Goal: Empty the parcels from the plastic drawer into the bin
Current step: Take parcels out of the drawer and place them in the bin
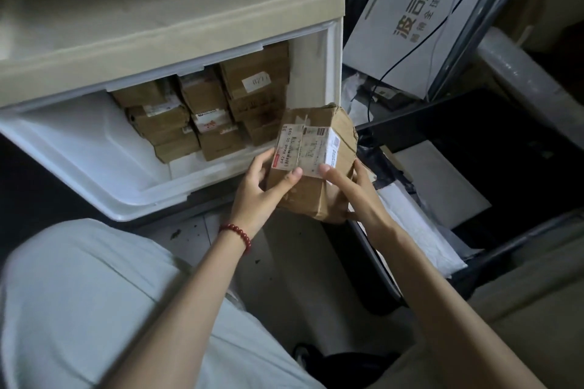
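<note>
Left hand [262, 189]: holds the left side of one parcel [311, 167]. The thumb is on the label and the fingers curl behind.
Right hand [358, 199]: holds the right side of the same parcel. The thumb is on the label and the fingers go under it.
Parcel: a brown box, up in the air, just past the front right corner of the drawer [94, 151]. It does not touch the drawer.
Other parcels [202, 114]: many more, packed tight at the back right of the drawer. The front left of the drawer is bare white.
Bin [417, 111]: dark, just to the right of the drawer. White bags [420, 230] lie in it.
Job so far: only partly done, I think, as lots of boxes are left.
Slip risk: the parcel looks crumpled and taped. If one hand lets go too soon, it could tip and fall on the floor between the drawer and the bin.
Bump risk: the bin rim is close to the parcel. A low swing could knock the box on it.
Cable risk: a thin cable [410, 50] hangs to the right of the drawer, behind the bin. A high toss could catch it.
Stack risk: the other parcels sit on top of each other. Pulling a low one first could make the rest tumble.
Drawer risk: it sticks far out. Leaning on its front edge might tip it, I think.
</note>
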A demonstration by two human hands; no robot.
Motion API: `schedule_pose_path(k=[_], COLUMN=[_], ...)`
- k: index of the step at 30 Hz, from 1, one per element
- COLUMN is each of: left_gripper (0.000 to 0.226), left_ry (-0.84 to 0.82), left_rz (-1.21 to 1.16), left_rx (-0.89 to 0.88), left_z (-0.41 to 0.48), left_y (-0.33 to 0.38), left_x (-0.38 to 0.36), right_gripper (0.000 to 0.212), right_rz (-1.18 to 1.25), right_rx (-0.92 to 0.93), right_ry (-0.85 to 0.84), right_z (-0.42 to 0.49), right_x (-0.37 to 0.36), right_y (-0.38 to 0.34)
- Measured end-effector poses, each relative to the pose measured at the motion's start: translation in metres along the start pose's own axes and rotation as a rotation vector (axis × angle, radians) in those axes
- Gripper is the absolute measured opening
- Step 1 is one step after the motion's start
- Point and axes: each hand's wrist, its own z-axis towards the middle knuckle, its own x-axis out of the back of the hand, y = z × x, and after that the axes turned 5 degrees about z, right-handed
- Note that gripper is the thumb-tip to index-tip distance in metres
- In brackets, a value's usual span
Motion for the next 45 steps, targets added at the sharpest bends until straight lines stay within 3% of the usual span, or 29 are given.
schedule_pose_path(k=[2,8,15,19,21,24,28,30,34,40,45], left_gripper=[0.048,0.053,0.066,0.080,0.076,0.072,0.103,0.095,0.050,0.067,0.073], left_ry=[-0.011,-0.067,-0.179,-0.244,-0.255,-0.185,-0.019,-0.008,-0.012,-0.064,-0.093], left_rz=[-0.027,-0.106,-0.186,-0.232,-0.237,-0.164,-0.004,-0.032,-0.148,-0.324,-0.296], left_rx=[0.007,0.129,0.269,0.302,0.295,0.211,0.177,0.173,0.165,0.324,0.377], left_z=[0.000,-0.002,0.003,0.003,0.003,0.003,0.006,0.008,0.011,0.011,0.012], left_y=[0.000,0.000,-0.001,-0.001,-0.001,-0.001,-0.006,-0.006,-0.008,-0.006,-0.006], left_x=[0.001,0.001,0.004,0.002,0.001,-0.003,-0.002,0.000,0.001,0.000,-0.002], right_gripper=[0.083,0.060,0.072,0.059,0.050,0.046,0.034,0.028,0.021,0.027,0.029], right_rz=[0.000,0.021,0.095,0.139,0.157,0.136,0.067,0.088,0.136,0.124,0.101], right_rx=[-0.035,-0.079,-0.098,-0.103,-0.104,-0.078,0.035,0.019,-0.033,-0.032,-0.063], right_ry=[-0.007,-0.052,-0.134,-0.176,-0.200,-0.144,-0.002,0.013,0.015,0.018,0.043], right_z=[0.000,0.001,0.007,0.008,0.007,0.007,0.011,0.012,0.012,0.011,0.012], right_x=[0.003,0.006,0.013,0.014,0.015,0.014,0.014,0.017,0.021,0.019,0.024], right_y=[0.001,0.005,0.010,0.015,0.017,0.012,0.007,0.008,0.012,0.012,0.015])
